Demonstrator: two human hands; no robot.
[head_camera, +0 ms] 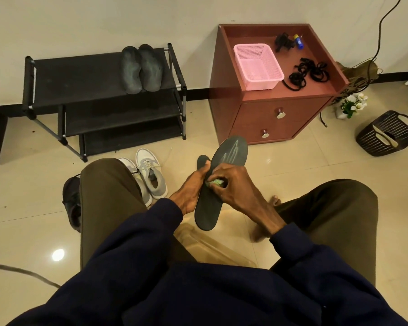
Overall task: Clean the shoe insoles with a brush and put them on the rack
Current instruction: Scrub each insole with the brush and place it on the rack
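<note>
I sit facing the black shoe rack. My left hand grips a dark grey insole by its left edge, holding it upright between my knees. A second dark insole peeks out behind it, under my left fingers. My right hand is curled round a small green brush pressed against the middle of the front insole. Two dark insoles lie side by side on the rack's top shelf, at its right end.
Grey sneakers and a black shoe stand on the tiled floor by my left knee. A red-brown cabinet carries a pink basket and black laces. A dark basket lies far right. A clear tub sits below my hands.
</note>
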